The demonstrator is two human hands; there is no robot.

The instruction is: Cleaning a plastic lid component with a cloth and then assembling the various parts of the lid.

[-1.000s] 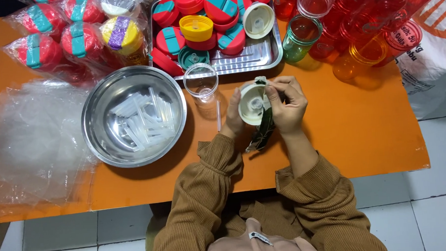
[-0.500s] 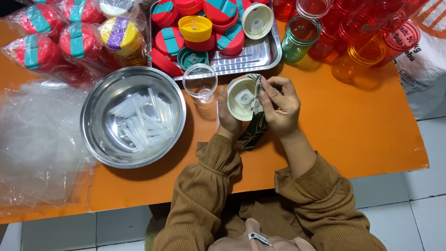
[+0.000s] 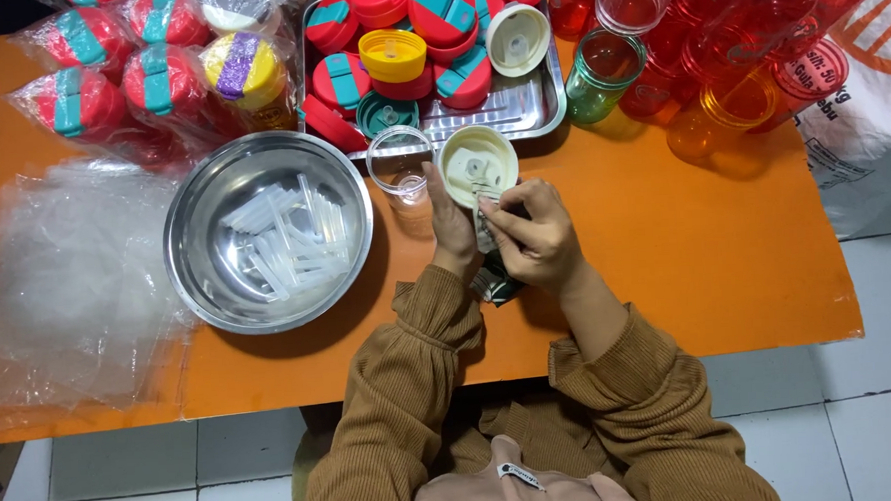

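Orange tabletop: (image 3: 726, 258) sheet-covered table, white floor tiles along its near edge.
Left hand: (image 3: 454, 225) near the table's middle, fingers curled round a cream bottle lid (image 3: 477, 166), underside facing up.
Right hand: (image 3: 535, 239) just beside the left, fingertips pinched narrow on a small pale part at the lid's near rim; too small to tell what kind.
Dark green piece: (image 3: 495, 278) under both hands, mostly hidden, touching the tabletop.
Clear cup: (image 3: 399, 162) just left of the lid, upright, by the tray's near edge.
Steel bowl: (image 3: 198, 281) left of the hands, holds a heap of clear plastic straws (image 3: 285, 242).
Steel tray: (image 3: 535, 116) at the far edge, piled with red-and-teal lids (image 3: 435, 10), one yellow lid (image 3: 392, 54), one cream lid (image 3: 516, 37).
Bagged lids: (image 3: 147, 73) far left corner, red-teal ones plus a yellow-purple one in clear bags.
Plastic bags: (image 3: 66, 277) flat clear stack at the left edge.
Bottles: red tumblers (image 3: 756, 26) at the far right corner, one green tumbler (image 3: 603, 73) just beside the tray, one orange (image 3: 730, 108) nearby.
Sleeves: brown ribbed (image 3: 411, 382), both arms.
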